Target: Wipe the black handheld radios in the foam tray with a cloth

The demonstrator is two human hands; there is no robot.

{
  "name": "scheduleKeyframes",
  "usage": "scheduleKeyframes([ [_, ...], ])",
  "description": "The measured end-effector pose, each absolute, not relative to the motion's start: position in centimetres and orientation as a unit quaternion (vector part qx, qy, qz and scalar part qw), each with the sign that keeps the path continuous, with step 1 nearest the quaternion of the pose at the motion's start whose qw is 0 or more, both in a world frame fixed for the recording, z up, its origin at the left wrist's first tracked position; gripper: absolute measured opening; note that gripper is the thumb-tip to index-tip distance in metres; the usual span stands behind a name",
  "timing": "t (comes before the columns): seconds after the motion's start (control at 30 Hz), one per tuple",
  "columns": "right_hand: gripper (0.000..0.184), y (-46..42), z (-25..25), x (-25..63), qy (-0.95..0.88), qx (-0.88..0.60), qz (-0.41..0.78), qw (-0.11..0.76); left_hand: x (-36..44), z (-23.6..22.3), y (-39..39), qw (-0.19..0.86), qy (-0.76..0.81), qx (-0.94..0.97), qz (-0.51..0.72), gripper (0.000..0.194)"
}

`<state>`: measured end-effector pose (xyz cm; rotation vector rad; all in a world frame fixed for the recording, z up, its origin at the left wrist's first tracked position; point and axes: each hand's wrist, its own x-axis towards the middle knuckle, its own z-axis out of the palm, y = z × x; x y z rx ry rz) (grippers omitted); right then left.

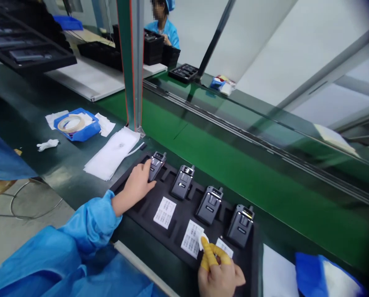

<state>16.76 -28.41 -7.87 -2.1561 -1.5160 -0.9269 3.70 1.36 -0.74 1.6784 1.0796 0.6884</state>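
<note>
A black foam tray lies before me, with several black handheld radios in its slots, each with a stubby antenna. My left hand grips the leftmost radio, fingers on its left side and thumb by its lower end. Yellow finger cots cover some fingers of my right hand. Between those fingertips is a small white label, over the middle label sheet. Another printed label sheet lies to the left, and a third is partly behind my right hand. The rightmost radio sits just beyond that hand.
A stack of white sheets and a blue bin with a tape roll stand left. A metal post rises behind the tray, beside a green conveyor belt. A co-worker sits across; another person's sleeve shows left.
</note>
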Motion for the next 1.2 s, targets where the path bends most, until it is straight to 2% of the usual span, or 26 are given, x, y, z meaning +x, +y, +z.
scheduleKeyframes([
  [0.07, 0.02, -28.6, -8.3, 16.8, -0.539, -0.761, -0.317, 0.173, 3.6, -0.6, 2.2, 0.553, 0.445, 0.642, 0.289, 0.069],
  [0.23, 0.019, -28.9, -9.3, 17.2, -0.545, -0.755, -0.307, 0.195, 4.5, -0.3, 2.9, 0.73, 0.41, 0.475, 0.271, 0.025],
  [0.43, 0.023, -29.3, -9.7, 17.3, -0.548, -0.751, -0.307, 0.205, 5.4, -1.1, 3.0, 0.827, 0.389, 0.325, 0.243, 0.031],
  [0.67, 0.027, -28.8, -9.1, 16.8, -0.529, -0.747, -0.301, 0.266, 4.3, -1.9, 3.5, 0.807, 0.437, 0.288, 0.273, 0.043],
  [0.93, 0.031, -29.1, -6.8, 15.6, -0.482, -0.782, -0.228, 0.322, 4.7, -1.8, 2.0, 0.729, 0.513, 0.326, 0.315, 0.03],
  [1.03, 0.028, -30.3, -6.6, 16.7, -0.463, -0.785, -0.251, 0.326, 4.6, -1.1, 1.0, 0.708, 0.522, 0.345, 0.327, 0.032],
  [1.2, 0.022, -32.6, -6.6, 18.8, -0.431, -0.792, -0.304, 0.309, 4.6, -0.1, -0.9, 0.674, 0.529, 0.378, 0.35, 0.023],
])
